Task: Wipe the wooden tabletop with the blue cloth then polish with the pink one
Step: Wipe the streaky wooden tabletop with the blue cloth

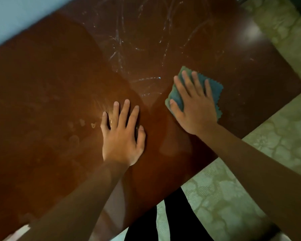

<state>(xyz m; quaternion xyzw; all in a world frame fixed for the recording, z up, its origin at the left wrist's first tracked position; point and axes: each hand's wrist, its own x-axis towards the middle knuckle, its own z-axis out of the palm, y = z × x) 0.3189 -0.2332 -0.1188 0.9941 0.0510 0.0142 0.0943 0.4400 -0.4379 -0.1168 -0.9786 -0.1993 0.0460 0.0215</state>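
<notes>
The dark brown wooden tabletop point(50, 94) fills most of the view, with whitish smear marks across its far middle. A folded blue cloth point(214, 87) lies flat on the table toward the right edge. My right hand point(193, 105) presses down on it with straight, spread fingers, covering most of the cloth. My left hand point(122, 134) rests flat on the bare wood near the middle, fingers spread, holding nothing. No pink cloth is in view.
The table's near edge runs diagonally from lower left to right. Beyond it lies pale patterned floor point(250, 180). My dark-trousered legs point(172, 220) stand at the table's edge. A light wall point(16, 16) borders the table at the upper left.
</notes>
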